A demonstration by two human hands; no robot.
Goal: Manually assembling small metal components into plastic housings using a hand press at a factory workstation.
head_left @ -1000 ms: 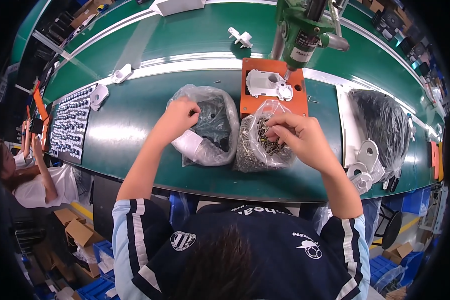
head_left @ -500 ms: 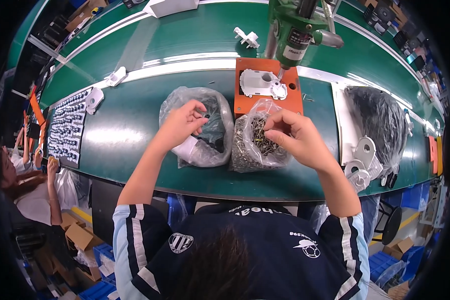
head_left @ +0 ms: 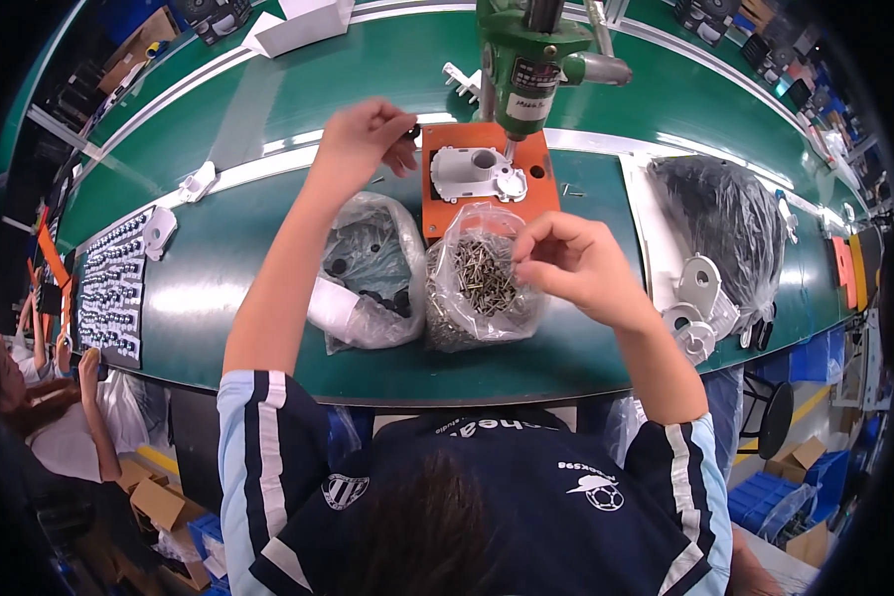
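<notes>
My left hand (head_left: 366, 141) is raised beside the orange fixture block (head_left: 450, 221), pinching a small round black part (head_left: 413, 131) at its fingertips. A white plastic housing (head_left: 467, 174) lies on that block, under the tip of a green press (head_left: 529, 74). My right hand (head_left: 578, 266) hovers at the right rim of a clear bag of screws (head_left: 482, 273), thumb and forefinger drawn together; whether a screw sits between them is hidden. To the left of the screws stands an open clear bag (head_left: 407, 253) with several black parts inside.
A tray (head_left: 114, 288) with rows of small parts stands far left, near a person (head_left: 60, 407). White housings (head_left: 700, 288) and a dark plastic bag (head_left: 715, 219) lie at right. Loose screws (head_left: 571, 189) lie beside the block.
My left hand has risen from the bag of black parts toward the orange block, now with a black part. My right hand stays by the screws. The whole view has shifted slightly.
</notes>
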